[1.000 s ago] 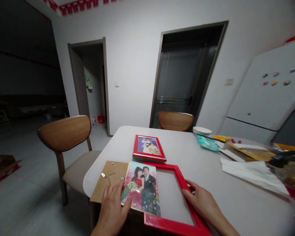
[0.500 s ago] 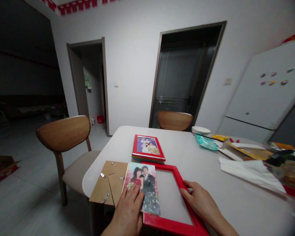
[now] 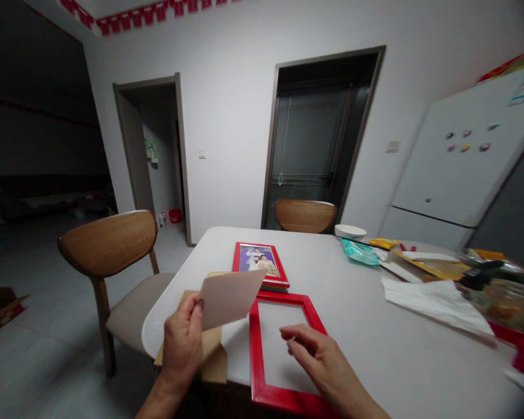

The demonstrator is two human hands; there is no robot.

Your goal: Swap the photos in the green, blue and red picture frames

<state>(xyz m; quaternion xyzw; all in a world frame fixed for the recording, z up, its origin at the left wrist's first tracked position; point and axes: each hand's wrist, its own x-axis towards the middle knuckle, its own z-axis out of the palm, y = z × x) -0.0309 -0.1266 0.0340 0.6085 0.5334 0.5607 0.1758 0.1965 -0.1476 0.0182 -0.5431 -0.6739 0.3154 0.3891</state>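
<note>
My left hand [image 3: 182,344] pinches a photo print [image 3: 229,297] by its lower left corner and holds it above the table, blank back facing me. Under it lies a brown frame backing board [image 3: 213,361] at the table's near left edge. An empty red picture frame [image 3: 283,348] lies flat in front of me. Over the frame's opening hovers my right hand [image 3: 318,359], fingers loosely stretched and holding nothing. Beyond the empty frame sits a stack of red framed photos [image 3: 258,263].
The white table [image 3: 367,326] carries a white sheet [image 3: 432,298], a teal packet [image 3: 358,252], a white bowl [image 3: 350,231] and clutter at the right. Wooden chairs stand at the left [image 3: 110,244] and far side [image 3: 305,214]. A white fridge [image 3: 458,157] is at the right.
My left hand has picked the photo off the frame and turned it so its back faces me. My right hand left the frame's right edge and moved over its opening.
</note>
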